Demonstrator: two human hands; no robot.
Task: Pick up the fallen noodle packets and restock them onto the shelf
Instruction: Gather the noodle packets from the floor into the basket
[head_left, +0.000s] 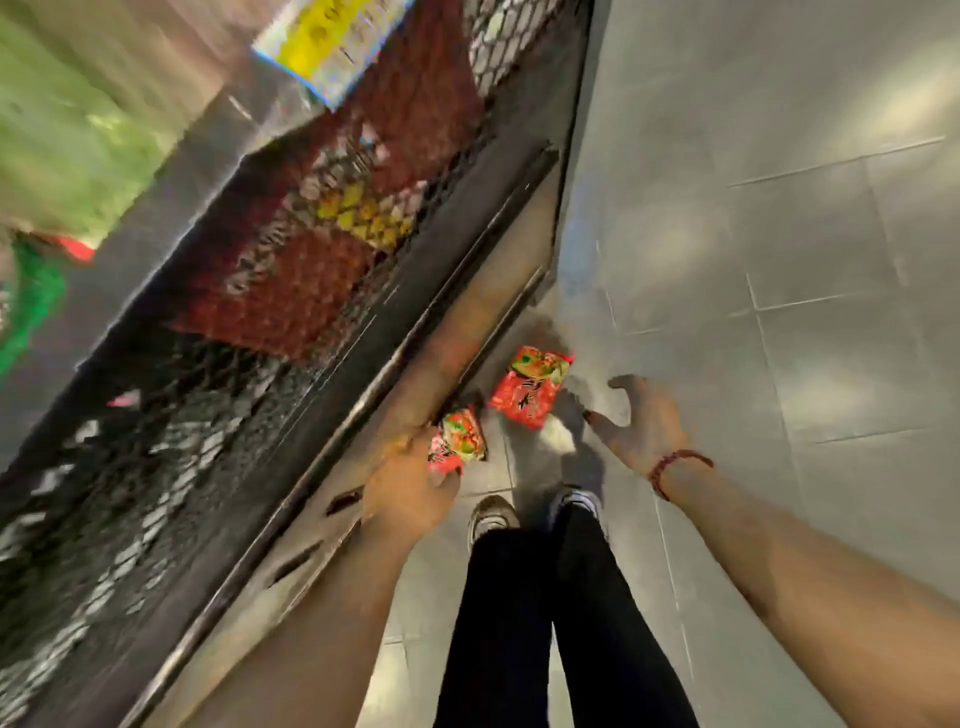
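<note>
Counting 2 noodle packets, both red with green print. Gripping held packet in left hand, fingers curled round its near edge, the rest sticking out past the knuckles. Right beside it on the outer side: shelf base; cannot tell if touching. Ahead of both hands and between them, flat on the tiled floor: floor packet. Closer to the right fingertips than to the left hand, small gap showing, no contact. Spreading right hand wide, thumb out sideways, fingers extended, nothing held, hovering above the tiles. On the right wrist: 1 red bead bracelet. Back from the hands toward the body: 2 shoes, left shoe and right shoe, side by side, under black trousers. Along the outer side of the left hand: 1 metal shelf fronted with mesh. Behind that mesh, well ahead of the left hand: red packs, at least 1, exact count unreadable through blur. Further ahead again: 1 yellow label. Far outboard of the left hand: green goods, too smeared to identify. Heavy motion blur over the whole shelf side, much less on the floor side.
</note>
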